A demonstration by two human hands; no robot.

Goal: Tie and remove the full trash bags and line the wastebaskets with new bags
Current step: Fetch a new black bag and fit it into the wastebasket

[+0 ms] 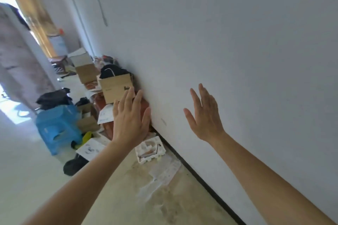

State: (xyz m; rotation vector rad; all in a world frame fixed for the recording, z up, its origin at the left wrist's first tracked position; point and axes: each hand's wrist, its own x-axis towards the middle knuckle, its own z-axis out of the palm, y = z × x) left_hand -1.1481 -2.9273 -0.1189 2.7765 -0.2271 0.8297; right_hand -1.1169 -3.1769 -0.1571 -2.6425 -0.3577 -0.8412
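Both hands empty, fingers spread: left hand (128, 117) over the clutter, right hand (204, 115) before the white wall (237, 51). Floor (23, 179) open at left; clutter runs along the wall's black baseboard (201, 173): cardboard boxes (115, 87), blue stool (58, 126), white foam tray (150, 150). No wastebasket or trash bag identifiable; far end blurred, forearms cut off by the frame.

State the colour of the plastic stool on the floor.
The plastic stool is light blue, seen in the head view, its only view.
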